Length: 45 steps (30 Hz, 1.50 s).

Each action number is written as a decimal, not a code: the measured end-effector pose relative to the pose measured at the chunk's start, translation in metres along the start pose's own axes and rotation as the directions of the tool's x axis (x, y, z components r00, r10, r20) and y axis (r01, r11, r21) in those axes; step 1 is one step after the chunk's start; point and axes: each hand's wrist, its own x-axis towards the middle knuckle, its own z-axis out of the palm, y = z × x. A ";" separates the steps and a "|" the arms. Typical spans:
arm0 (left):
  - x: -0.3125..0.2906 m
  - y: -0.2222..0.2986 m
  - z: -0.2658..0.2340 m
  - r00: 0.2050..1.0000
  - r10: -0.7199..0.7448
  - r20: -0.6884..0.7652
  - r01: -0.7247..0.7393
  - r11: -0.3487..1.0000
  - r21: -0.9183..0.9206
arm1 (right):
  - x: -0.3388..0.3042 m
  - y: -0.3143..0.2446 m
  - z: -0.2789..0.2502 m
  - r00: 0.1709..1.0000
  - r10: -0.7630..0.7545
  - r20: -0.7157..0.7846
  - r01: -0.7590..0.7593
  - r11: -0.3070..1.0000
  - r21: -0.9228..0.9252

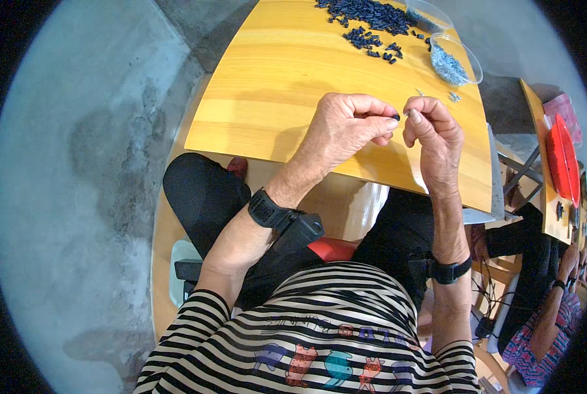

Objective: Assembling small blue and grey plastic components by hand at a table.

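Observation:
My left hand pinches a small black plastic piece between thumb and forefinger, above the near part of the table. Close beside it, my right hand is closed in a pinch too, thumb against forefinger. Whatever sits between those fingertips is too small to make out. The two hands face each other, a narrow gap apart. Beyond them lies a heap of small dark plastic pieces, with a looser cluster on its near side. A clear round tub at the right holds many tiny silvery parts.
A second clear tub stands behind the first. A few silvery bits lie on the yellow wooden table. To the right, another person's hand is at a second table with a red tray-like object.

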 end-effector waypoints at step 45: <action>0.003 -0.006 -0.003 0.993 0.082 -0.081 -0.077 0.995 0.063 | -0.001 -0.019 0.003 0.953 0.296 0.070 -0.298 0.954 0.026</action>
